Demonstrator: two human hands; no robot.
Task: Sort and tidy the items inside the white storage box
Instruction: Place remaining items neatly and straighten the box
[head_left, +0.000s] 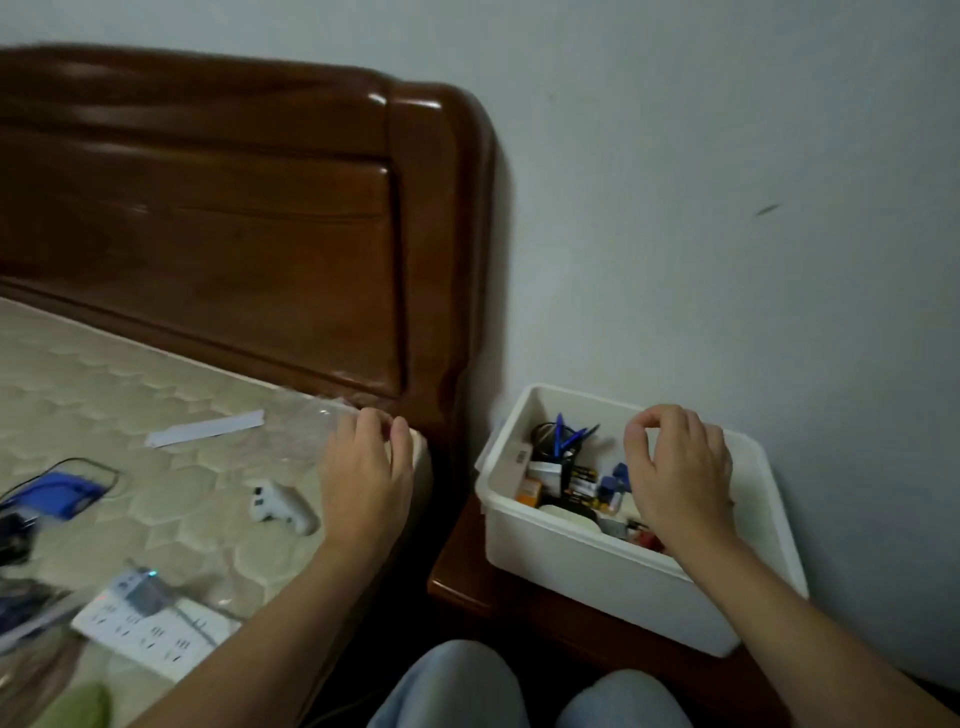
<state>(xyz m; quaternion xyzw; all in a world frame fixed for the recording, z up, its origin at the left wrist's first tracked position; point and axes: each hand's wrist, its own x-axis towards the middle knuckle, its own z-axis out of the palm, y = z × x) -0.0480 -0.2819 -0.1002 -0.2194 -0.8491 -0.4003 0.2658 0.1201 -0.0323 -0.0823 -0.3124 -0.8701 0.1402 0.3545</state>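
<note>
Left of my left hand (366, 470) lie a flat white power strip (156, 631) and a smooth white adapter (283, 506) on the quilted mattress (104, 384). That hand curls at the mattress corner, fingers pinching crinkly clear plastic (311, 428). To its right, my right hand (680, 470) hovers over the cluttered white box (582, 564), fingers loosely curled, holding nothing visible. The box fills the nightstand (467, 587) beside the wall.

white storage box (571, 561) open-topped, clutter (571, 483) filling its floor
</note>
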